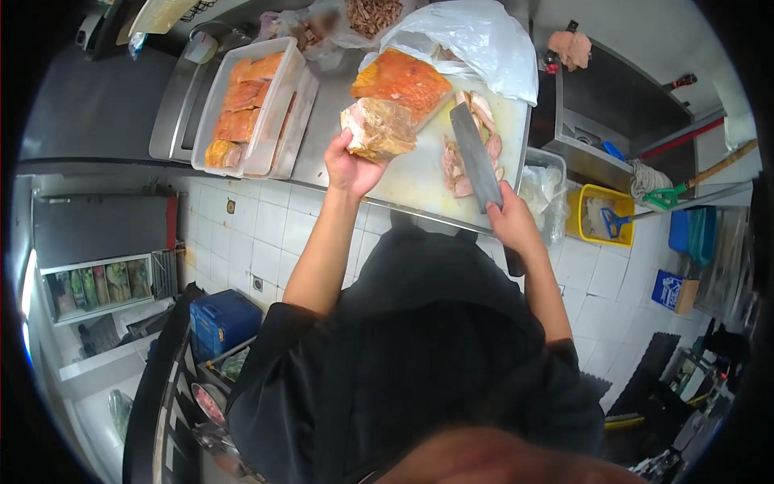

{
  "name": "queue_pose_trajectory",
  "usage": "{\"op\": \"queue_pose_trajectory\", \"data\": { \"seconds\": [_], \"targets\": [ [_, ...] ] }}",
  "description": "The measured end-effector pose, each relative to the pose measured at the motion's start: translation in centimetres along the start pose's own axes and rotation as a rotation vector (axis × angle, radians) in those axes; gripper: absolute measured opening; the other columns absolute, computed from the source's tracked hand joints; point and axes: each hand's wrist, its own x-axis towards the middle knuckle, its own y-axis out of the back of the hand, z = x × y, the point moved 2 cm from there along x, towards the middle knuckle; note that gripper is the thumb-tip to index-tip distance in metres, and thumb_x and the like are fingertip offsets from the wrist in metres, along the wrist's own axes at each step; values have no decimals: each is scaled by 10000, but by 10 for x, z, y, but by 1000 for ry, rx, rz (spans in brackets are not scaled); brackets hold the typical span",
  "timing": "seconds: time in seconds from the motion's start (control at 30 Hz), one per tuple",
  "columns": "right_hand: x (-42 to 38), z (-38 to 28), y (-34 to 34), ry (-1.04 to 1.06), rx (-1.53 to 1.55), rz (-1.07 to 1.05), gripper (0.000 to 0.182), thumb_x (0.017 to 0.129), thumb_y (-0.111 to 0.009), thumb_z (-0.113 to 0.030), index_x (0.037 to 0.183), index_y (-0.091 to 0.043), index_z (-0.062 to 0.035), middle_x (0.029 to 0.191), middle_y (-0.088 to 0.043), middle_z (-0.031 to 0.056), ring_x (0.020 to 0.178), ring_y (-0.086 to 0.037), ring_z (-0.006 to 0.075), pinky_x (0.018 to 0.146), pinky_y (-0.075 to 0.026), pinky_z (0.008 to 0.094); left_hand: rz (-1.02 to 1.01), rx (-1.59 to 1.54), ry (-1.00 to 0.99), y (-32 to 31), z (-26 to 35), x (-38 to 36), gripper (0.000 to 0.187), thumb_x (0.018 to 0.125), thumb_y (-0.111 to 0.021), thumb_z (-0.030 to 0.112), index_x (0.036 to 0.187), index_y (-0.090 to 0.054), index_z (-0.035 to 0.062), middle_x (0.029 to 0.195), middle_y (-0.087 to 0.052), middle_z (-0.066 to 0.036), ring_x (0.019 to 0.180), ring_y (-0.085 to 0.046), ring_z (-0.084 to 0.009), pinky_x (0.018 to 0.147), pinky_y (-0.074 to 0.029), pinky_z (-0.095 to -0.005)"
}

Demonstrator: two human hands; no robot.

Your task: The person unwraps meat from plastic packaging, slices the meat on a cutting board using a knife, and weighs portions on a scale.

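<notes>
A chunk of pale, browned meat [377, 129] is gripped in my left hand [351, 168], held up over the left part of the cutting board [419, 181]. My right hand [513, 216] is closed round the lower end of a broad cleaver [475, 153], whose blade points away from me. Sliced meat pieces [458, 171] lie on the board on both sides of the blade. Behind the held chunk rests a large slab with orange skin [401, 79], its far right part beside a white plastic bag [472, 40].
Left of the board stands a clear plastic tub [266, 121] with several orange-skinned meat blocks. Bags of chopped meat [373, 14] sit at the back. Right of the counter are a bagged bin [542, 189] and a yellow bucket [601, 214] on the tiled floor.
</notes>
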Motion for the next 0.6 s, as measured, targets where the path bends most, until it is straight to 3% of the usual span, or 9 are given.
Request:
{"op": "queue_pose_trajectory", "data": {
  "seconds": [0.2,0.27,0.33,0.43,0.5,0.6],
  "targets": [
    [7,11,-6,4,-26,-44,286,883,-561,-161,1106,-485,2,918,-638,300,888,-618,481,765,-484,500,80,17,14,0,-1,-8,754,781,-676,384,1438,-402,136,1439,-461,-123,1340,-429,-320,1127,-324,-523],
    [6,20,-12,-4,-40,-46,298,884,-560,-163,1123,-490,0,947,-638,301,910,-618,479,778,-486,502,-7,135,-106,-6,12,-5,749,792,-674,269,1445,-346,106,1403,-461,-113,1302,-449,-316,1086,-373,-502],
    [7,27,-16,13,-45,-23,330,885,-558,-163,1168,-496,-3,1004,-636,302,956,-619,469,808,-491,501,-122,339,-279,-42,39,-6,833,701,-780,194,1404,-340,112,1351,-455,-120,1280,-457,-307,1026,-439,-461],
    [14,41,-25,80,-62,29,377,886,-552,-160,1228,-508,-9,1061,-638,300,1012,-625,451,863,-497,489,-344,686,-772,-153,100,-1,921,601,-851,288,1333,-326,99,1319,-450,-228,1223,-492,-349,1060,-417,-457],
    [6,13,-13,64,14,-5,404,876,-554,-164,1242,-506,-2,1046,-641,304,1000,-627,455,867,-496,493,-548,839,-1227,-227,140,3,934,589,-876,326,1319,-342,92,1307,-458,-233,1210,-494,-348,1053,-421,-462],
    [22,17,-11,85,-47,33,436,861,-556,-165,1259,-501,4,1037,-644,305,990,-631,454,868,-497,489,-564,895,-1617,-331,198,18,823,661,-882,275,1300,-403,79,1287,-485,-172,1169,-519,-285,988,-472,-417]
  ]
}}
